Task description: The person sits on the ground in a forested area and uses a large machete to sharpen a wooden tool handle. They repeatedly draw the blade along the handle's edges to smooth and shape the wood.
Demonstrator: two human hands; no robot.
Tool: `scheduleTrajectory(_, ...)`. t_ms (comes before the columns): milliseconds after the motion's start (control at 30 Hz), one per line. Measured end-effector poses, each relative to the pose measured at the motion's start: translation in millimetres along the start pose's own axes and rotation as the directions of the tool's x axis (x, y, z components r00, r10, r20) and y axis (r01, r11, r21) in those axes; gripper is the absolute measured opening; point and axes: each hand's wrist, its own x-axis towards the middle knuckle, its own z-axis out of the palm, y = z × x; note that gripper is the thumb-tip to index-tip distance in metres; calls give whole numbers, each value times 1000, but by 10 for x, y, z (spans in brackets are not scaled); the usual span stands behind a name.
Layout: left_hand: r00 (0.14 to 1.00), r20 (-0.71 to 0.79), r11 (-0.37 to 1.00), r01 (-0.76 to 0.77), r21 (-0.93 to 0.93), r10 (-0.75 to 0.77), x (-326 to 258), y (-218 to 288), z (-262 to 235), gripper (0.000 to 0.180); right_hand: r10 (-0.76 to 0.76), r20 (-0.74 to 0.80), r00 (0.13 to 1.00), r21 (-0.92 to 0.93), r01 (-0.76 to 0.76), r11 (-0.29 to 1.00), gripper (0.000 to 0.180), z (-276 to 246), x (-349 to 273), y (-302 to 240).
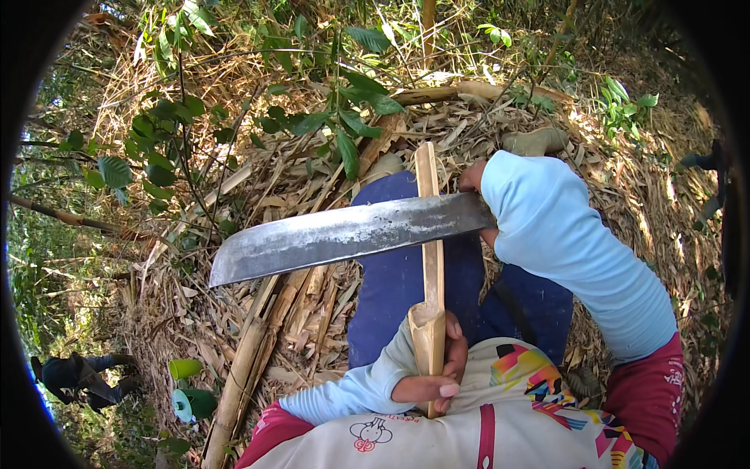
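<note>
My right hand [474,177] is closed around the grip end of a machete [336,232]; the light blue sleeve hides most of that hand. The broad, scuffed steel blade points left and lies across a split bamboo piece [433,273], passing over its upper part. Whether edge and bamboo touch, I cannot tell. My left hand [447,375] wraps round the lower end of the bamboo, close to my belly. That end is a thick, hollow, cup-like section, and a long narrow strip rises from it, away from me. Dark blue trousers [391,313] cover my legs beneath both.
Leafy branches [344,109] hang ahead on the left. Long bamboo poles [242,367] lie on dry leaf litter at my left. Farther left are a green bucket [199,404], a yellow-green container [185,367] and another person [74,379]. A dark-clad figure [715,168] shows at the right rim.
</note>
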Motion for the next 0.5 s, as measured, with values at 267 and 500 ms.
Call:
scheduleTrajectory(267,1000,18,1000,6,18,-6,10,19,12,59,-4,-29,1000,-36,3,999,44,-26,85,49)
scheduleTrajectory(500,999,-20,999,-33,1,33,10,-12,36,59,66,-14,998,-93,-67,993,40,-95,229,45)
